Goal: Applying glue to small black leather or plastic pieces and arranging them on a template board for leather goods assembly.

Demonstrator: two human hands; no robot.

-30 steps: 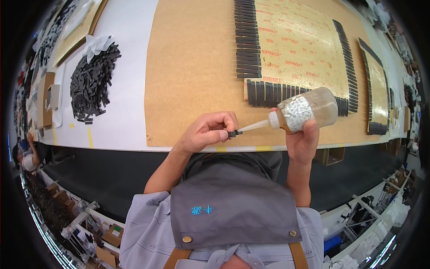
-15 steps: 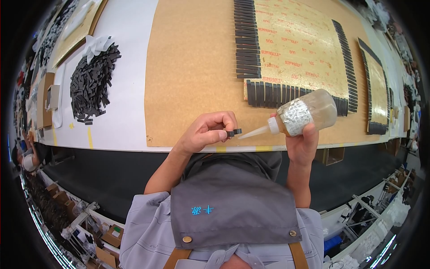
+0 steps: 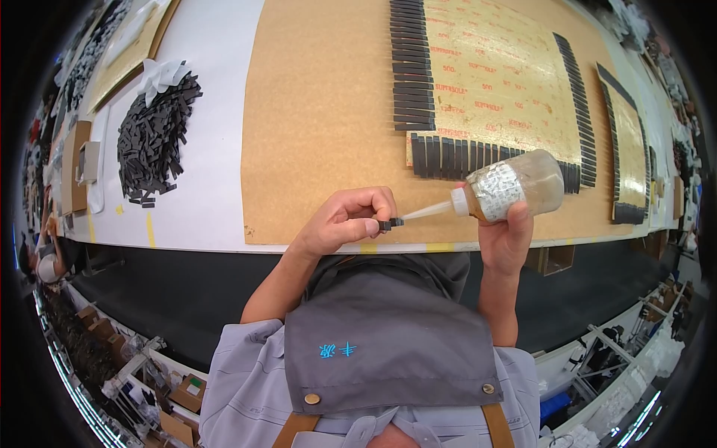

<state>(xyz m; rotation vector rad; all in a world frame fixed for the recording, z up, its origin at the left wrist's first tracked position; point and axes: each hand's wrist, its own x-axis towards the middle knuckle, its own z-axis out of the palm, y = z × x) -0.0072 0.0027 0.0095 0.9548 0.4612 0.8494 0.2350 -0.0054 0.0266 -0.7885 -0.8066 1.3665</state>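
Observation:
Between thumb and fingers, my left hand (image 3: 345,221) pinches a small black strip piece (image 3: 390,224) over the table's front part. My right hand (image 3: 504,240) is closed around a clear squeeze bottle (image 3: 532,183) with a pale label and a white cap. The bottle is tilted on its side, and its long thin nozzle (image 3: 429,210) points left, its tip at the black piece. Behind the bottle lies a yellowish board (image 3: 500,75) with red print. Rows of black strips (image 3: 455,155) stick out along its left, near and right edges.
A heap of loose black strips (image 3: 153,142) lies at the left with crumpled white paper (image 3: 159,78) on top. Under the board is a brown sheet (image 3: 321,97). Another strip-edged board (image 3: 626,142) lies at the right. A cardboard box (image 3: 75,168) stands at the far left.
The bottle has shifted slightly right and turned, its nozzle lifting so that the tip now meets the black piece. My left hand has barely moved.

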